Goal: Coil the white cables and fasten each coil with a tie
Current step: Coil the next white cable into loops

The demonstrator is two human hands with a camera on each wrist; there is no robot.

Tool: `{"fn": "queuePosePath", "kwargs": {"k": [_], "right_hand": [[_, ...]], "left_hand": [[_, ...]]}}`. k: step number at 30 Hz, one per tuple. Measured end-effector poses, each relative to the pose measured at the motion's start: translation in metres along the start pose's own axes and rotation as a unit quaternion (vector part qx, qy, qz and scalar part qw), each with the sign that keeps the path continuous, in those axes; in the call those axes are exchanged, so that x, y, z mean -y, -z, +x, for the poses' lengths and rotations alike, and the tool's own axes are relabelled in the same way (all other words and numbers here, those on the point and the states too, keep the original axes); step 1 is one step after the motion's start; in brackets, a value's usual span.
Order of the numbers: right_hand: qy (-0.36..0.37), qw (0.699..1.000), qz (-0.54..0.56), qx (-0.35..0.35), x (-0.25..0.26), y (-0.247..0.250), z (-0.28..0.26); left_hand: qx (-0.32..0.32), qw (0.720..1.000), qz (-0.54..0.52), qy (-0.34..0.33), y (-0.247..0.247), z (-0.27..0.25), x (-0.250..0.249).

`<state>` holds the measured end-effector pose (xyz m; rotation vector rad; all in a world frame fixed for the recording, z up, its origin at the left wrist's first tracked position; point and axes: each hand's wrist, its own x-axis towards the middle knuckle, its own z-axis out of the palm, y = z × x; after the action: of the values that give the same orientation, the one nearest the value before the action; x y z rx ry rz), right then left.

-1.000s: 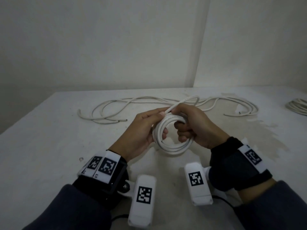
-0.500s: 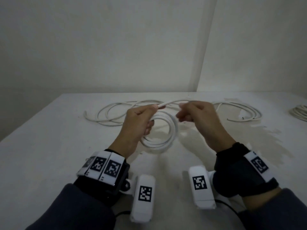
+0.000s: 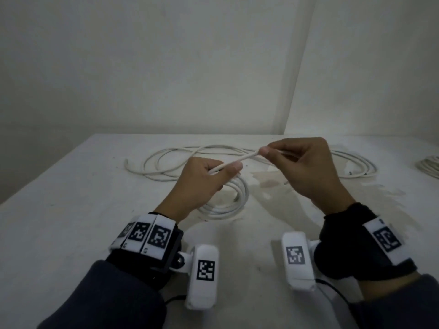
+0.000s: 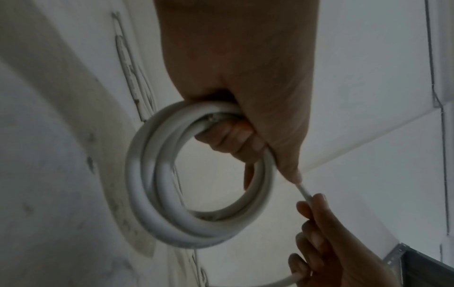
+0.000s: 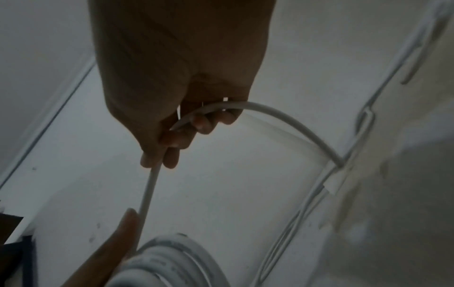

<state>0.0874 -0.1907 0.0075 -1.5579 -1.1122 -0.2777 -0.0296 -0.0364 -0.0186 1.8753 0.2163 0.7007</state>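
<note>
My left hand (image 3: 209, 176) grips a small coil of white cable (image 3: 234, 205), which hangs below it; in the left wrist view the coil (image 4: 152, 194) has several turns held by curled fingers. A straight stretch of the cable (image 3: 240, 160) runs up and right to my right hand (image 3: 280, 153), which pinches it between thumb and fingers. In the right wrist view the cable (image 5: 147, 192) passes through the right hand (image 5: 172, 136) and arcs away to the right. The loose rest of the cable (image 3: 171, 162) lies in wide loops on the white table (image 3: 71, 210) behind both hands.
Another pile of white cable (image 3: 430, 165) lies at the table's far right edge. A stained patch (image 3: 273, 193) marks the tabletop under the hands. Walls meet in a corner behind the table; its left edge drops off.
The right hand has let go of the coil and slid along the cable, up and to the right, drawing a straight length out. The left hand keeps the coil.
</note>
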Motion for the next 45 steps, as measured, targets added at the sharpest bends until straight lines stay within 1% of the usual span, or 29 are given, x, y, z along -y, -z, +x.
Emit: {"fn": "queuePosePath", "kwargs": {"k": [2, 5, 6, 8, 10, 11, 14, 18, 21, 23, 24, 27, 29, 32, 33, 35, 37, 39, 40, 42, 43, 45], "right_hand": [[0.003, 1.000, -0.002, -0.018, -0.001, 0.005, 0.002], [-0.019, 0.999, 0.022, -0.024, -0.001, 0.007, 0.003], [-0.035, 0.998, 0.042, -0.017, -0.001, 0.006, 0.002], [-0.093, 0.991, 0.097, 0.014, -0.001, 0.006, 0.002], [-0.153, 0.974, 0.159, 0.058, -0.001, 0.006, 0.001], [-0.173, 0.965, 0.182, 0.079, 0.000, 0.005, 0.001], [-0.219, 0.941, 0.230, 0.116, 0.004, -0.001, -0.001], [-0.267, 0.917, 0.272, 0.120, 0.008, -0.008, -0.004], [-0.268, 0.912, 0.290, 0.113, 0.008, -0.015, -0.007], [-0.276, 0.910, 0.287, 0.117, 0.008, -0.021, -0.008], [-0.283, 0.904, 0.295, 0.124, 0.008, -0.024, -0.009], [-0.301, 0.874, 0.356, 0.134, 0.008, -0.034, -0.011], [-0.301, 0.861, 0.391, 0.126, 0.010, -0.037, -0.012], [-0.290, 0.855, 0.420, 0.091, 0.009, -0.033, -0.008], [-0.289, 0.851, 0.432, 0.078, 0.007, -0.029, -0.005], [-0.288, 0.842, 0.451, 0.072, 0.006, -0.020, -0.002], [-0.278, 0.848, 0.438, 0.112, 0.007, -0.012, 0.000], [-0.263, 0.861, 0.394, 0.187, 0.012, -0.006, 0.000], [-0.254, 0.867, 0.366, 0.223, 0.014, -0.004, -0.001], [-0.238, 0.883, 0.304, 0.269, 0.017, -0.005, -0.004], [-0.234, 0.889, 0.281, 0.275, 0.017, -0.007, -0.005], [-0.236, 0.899, 0.261, 0.262, 0.017, -0.012, -0.007]], "left_hand": [[-0.003, 1.000, -0.004, -0.005, -0.003, 0.001, -0.001], [-0.025, 0.999, -0.033, 0.010, -0.007, 0.003, -0.004], [-0.041, 0.997, -0.059, 0.021, -0.007, 0.003, -0.004], [-0.095, 0.986, -0.125, 0.052, -0.007, 0.003, -0.003], [-0.140, 0.967, -0.194, 0.087, -0.005, 0.003, -0.002], [-0.153, 0.956, -0.229, 0.102, -0.005, 0.004, -0.002], [-0.163, 0.918, -0.330, 0.145, -0.005, 0.005, -0.005], [-0.163, 0.870, -0.435, 0.167, -0.005, 0.005, -0.005], [-0.151, 0.837, -0.495, 0.179, -0.007, 0.005, 0.001], [-0.147, 0.821, -0.521, 0.181, -0.009, 0.005, 0.004], [-0.146, 0.815, -0.530, 0.181, -0.010, 0.005, 0.005], [-0.138, 0.800, -0.555, 0.182, -0.014, 0.004, 0.008], [-0.133, 0.805, -0.550, 0.178, -0.018, 0.005, 0.010], [-0.110, 0.835, -0.516, 0.155, -0.028, 0.003, 0.007], [-0.091, 0.844, -0.508, 0.146, -0.031, 0.002, 0.005], [-0.025, 0.861, -0.490, 0.131, -0.032, -0.001, -0.001], [0.066, 0.884, -0.448, 0.115, -0.026, -0.004, -0.006], [0.152, 0.908, -0.377, 0.102, -0.017, -0.005, -0.009], [0.185, 0.916, -0.341, 0.103, -0.014, -0.006, -0.011], [0.231, 0.927, -0.276, 0.103, -0.010, -0.009, -0.013], [0.243, 0.933, -0.246, 0.100, -0.010, -0.011, -0.012], [0.235, 0.946, -0.204, 0.094, -0.011, -0.012, -0.012]]}}
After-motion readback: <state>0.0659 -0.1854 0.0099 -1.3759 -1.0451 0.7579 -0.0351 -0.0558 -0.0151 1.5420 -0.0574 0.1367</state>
